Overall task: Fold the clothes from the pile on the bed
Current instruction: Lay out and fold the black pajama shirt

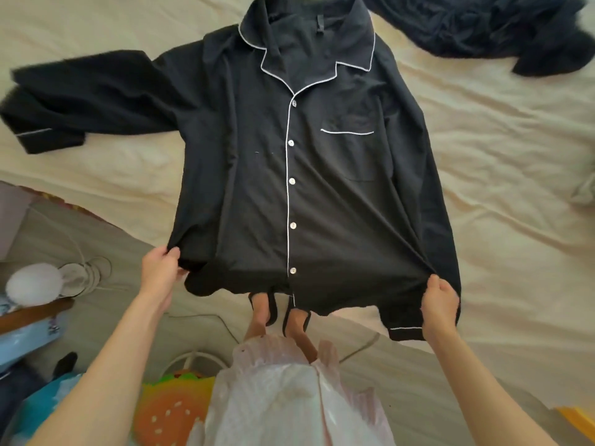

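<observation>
A black button-front pyjama shirt (251, 175) with white piping lies face up on the cream bed sheet (499, 175), collar far from me, hem hanging over the bed's near edge. My left hand (161, 272) pinches the hem's left corner. My right hand (439, 304) grips the hem's right corner, beside the right sleeve cuff. The left sleeve stretches out to the far left. A crumpled dark garment (502, 27) lies at the far right of the bed.
The floor below the bed edge holds a white fluffy item (32, 283), a cable (206, 317), a burger-shaped cushion (170, 410) and blue bags (29, 342). A pale pink skirt (289, 397) and bare feet show beneath me.
</observation>
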Demonstrator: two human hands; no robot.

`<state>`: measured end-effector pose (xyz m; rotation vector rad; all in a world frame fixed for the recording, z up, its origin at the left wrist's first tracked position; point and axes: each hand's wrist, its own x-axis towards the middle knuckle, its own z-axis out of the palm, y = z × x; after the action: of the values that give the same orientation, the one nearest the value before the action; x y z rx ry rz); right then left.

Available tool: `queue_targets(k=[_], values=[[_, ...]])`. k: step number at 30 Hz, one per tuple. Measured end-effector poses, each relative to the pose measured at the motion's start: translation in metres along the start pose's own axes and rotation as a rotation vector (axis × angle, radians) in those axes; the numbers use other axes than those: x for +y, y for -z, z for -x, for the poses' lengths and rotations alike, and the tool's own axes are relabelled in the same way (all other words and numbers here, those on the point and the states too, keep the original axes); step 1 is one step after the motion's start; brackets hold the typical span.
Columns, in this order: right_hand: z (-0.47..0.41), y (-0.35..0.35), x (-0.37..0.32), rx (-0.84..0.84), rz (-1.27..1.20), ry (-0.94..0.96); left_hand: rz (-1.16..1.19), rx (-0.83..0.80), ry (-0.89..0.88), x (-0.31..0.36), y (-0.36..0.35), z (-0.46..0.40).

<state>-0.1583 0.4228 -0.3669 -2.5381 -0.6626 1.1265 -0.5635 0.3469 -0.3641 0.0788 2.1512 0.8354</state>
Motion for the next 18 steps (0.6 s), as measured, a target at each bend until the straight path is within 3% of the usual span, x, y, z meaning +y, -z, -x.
queue_targets(k=[4, 8, 11, 14, 18], values=[[0.001, 0.021, -0.002, 0.019, 0.061, 0.101, -0.188, 0.085, -0.127, 0.019, 0.017, -0.002], [0.004, 0.032, 0.004, -0.005, 0.122, 0.142, -0.404, 0.024, -0.265, 0.018, 0.032, 0.003], [0.003, 0.035, 0.014, -0.094, 0.186, 0.155, -0.476, -0.011, -0.235, 0.003, 0.038, 0.002], [0.001, 0.036, 0.020, -0.260, 0.263, 0.080, -0.484, 0.089, -0.123, -0.013, 0.038, 0.006], [0.005, 0.039, 0.025, -0.269, 0.160, -0.013, -0.515, 0.180, -0.092, -0.025, 0.042, 0.013]])
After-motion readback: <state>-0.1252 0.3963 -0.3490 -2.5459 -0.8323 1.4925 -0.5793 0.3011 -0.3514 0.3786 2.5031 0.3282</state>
